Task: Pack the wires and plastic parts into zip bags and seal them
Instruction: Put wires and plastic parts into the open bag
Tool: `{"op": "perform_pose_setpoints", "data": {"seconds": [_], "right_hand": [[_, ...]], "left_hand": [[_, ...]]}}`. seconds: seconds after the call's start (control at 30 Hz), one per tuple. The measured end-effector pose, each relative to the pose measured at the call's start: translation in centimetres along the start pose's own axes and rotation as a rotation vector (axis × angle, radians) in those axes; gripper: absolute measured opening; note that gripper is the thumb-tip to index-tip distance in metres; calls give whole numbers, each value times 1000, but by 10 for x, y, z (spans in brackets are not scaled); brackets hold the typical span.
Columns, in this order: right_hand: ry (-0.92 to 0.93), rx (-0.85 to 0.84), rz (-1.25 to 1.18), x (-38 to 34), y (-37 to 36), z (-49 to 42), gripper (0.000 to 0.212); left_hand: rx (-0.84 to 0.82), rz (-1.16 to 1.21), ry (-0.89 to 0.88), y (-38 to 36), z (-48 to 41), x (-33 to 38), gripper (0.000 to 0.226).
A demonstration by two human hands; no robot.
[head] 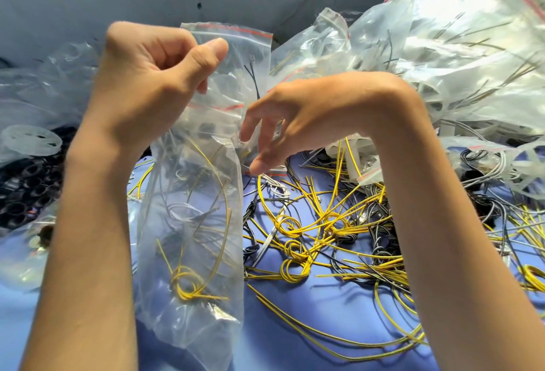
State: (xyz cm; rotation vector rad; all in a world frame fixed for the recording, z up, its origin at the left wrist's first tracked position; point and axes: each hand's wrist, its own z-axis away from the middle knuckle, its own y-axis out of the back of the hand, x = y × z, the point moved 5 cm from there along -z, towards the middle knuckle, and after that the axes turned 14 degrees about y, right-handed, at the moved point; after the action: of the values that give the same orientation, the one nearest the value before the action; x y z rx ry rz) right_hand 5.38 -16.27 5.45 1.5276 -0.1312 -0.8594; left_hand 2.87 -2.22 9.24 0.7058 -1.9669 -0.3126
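Observation:
My left hand (pixel 153 76) pinches the upper part of a clear zip bag (pixel 191 223) with a red seal line, which hangs above the blue table. Inside the bag lie a knotted yellow wire (pixel 188 285), thin grey wires and dark plastic parts. My right hand (pixel 295 117) hovers just right of the bag's mouth, fingers spread and curled downward, holding nothing that I can see. Loose yellow, black and grey wires (pixel 324 238) lie tangled on the table below my right arm.
A heap of filled zip bags (pixel 442 55) rises at the back right. Black plastic parts (pixel 26 188) in bags and a white plastic ring (pixel 31 140) sit at the left. The blue table (pixel 295 341) shows near the front edge; a grey wall stands behind.

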Motion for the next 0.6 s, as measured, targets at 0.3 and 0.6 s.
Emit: {"op": "perform_pose_setpoints", "data": {"seconds": [0.3,0.6], "right_hand": [[-9,21,1,-7,3,5,24],[-17,51,55,-11,4,7,26]], "left_hand": [[-46,-2,-44,-12,1,5,41],[-75,-15,-60,-17,0,4,41]]}}
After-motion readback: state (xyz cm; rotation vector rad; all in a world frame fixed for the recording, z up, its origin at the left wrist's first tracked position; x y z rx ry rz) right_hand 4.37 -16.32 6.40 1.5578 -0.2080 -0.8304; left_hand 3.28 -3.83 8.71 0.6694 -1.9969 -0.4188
